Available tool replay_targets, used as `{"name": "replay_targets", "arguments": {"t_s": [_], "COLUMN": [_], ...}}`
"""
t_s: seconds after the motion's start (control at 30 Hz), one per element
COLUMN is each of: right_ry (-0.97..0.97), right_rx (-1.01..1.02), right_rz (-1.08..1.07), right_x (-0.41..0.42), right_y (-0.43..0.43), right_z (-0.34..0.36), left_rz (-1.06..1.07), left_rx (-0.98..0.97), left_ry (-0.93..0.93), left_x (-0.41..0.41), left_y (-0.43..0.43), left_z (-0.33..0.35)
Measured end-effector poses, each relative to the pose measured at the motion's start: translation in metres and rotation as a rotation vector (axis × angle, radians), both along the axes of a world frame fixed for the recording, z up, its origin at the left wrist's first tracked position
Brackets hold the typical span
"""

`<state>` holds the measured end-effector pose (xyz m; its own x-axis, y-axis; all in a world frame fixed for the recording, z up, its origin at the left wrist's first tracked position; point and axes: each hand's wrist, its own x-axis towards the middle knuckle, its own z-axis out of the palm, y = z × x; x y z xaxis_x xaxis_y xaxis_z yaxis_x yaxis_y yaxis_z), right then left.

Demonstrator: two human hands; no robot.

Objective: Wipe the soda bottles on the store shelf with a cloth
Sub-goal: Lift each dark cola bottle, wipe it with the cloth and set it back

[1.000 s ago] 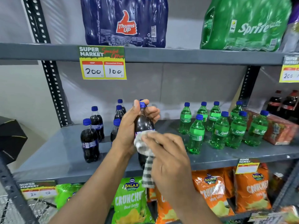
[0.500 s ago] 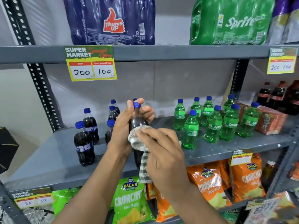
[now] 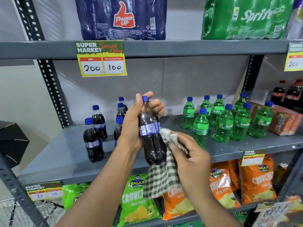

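My left hand (image 3: 133, 123) grips a dark cola bottle (image 3: 151, 136) with a blue cap by its neck and shoulder, holding it upright in front of the grey middle shelf (image 3: 65, 154). My right hand (image 3: 190, 154) holds a checked green-and-white cloth (image 3: 161, 177) bunched against the bottle's right side by the label; the rest of the cloth hangs down. Several more cola bottles (image 3: 93, 140) stand on the shelf to the left. Several green Sprite bottles (image 3: 224, 123) stand to the right.
Shrink-wrapped Thums Up (image 3: 121, 18) and Sprite packs (image 3: 246, 17) sit on the top shelf. Yellow price tags (image 3: 101, 58) hang from the shelf edges. An orange carton (image 3: 285, 122) and red-capped cola bottles (image 3: 291, 95) are at the right. Chip bags (image 3: 137, 199) fill the lower shelf.
My right hand with the cloth has slid from the bottle's front to its right side, uncovering the label. More of the cloth now hangs loose below the bottle.
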<state>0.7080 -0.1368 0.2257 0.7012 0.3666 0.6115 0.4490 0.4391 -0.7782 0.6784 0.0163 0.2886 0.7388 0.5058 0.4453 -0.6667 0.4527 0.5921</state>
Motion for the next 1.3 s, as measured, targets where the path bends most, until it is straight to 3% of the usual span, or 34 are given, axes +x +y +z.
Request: {"name": "replay_targets", "arguments": {"t_s": [0.13,0.4,0.63,0.77,0.87,1.03,1.13,1.3], "right_ry": [0.255,0.169,0.456,0.416,0.378,0.181,0.046,-0.011], "right_rx": [-0.098,-0.059,-0.055,-0.015,-0.1,-0.15,-0.112,-0.093], "right_rz": [0.051,0.068,0.21,0.235,0.198,0.078,0.003,-0.068], "right_x": [-0.01,-0.002,0.003,0.012,0.003,0.003,0.014,0.03], "right_y": [-0.012,-0.009,-0.006,0.0,-0.01,-0.024,-0.028,-0.041], "right_z": [-0.029,-0.006,-0.015,-0.004,-0.024,-0.028,-0.01,-0.009], "left_rz": [0.028,0.003,-0.05,-0.036,-0.016,0.073,0.269,0.449], "left_rx": [0.021,-0.002,-0.011,0.066,0.077,0.149,0.345,0.663], "left_ry": [0.017,0.023,0.026,0.045,0.034,0.086,0.232,0.453], "left_x": [-0.002,0.001,0.0,0.003,0.0,-0.002,0.007,0.028], "left_y": [0.006,-0.006,-0.012,-0.016,-0.011,-0.003,0.004,0.015], "left_z": [0.001,-0.003,-0.004,-0.004,-0.002,-0.003,-0.005,-0.014]}}
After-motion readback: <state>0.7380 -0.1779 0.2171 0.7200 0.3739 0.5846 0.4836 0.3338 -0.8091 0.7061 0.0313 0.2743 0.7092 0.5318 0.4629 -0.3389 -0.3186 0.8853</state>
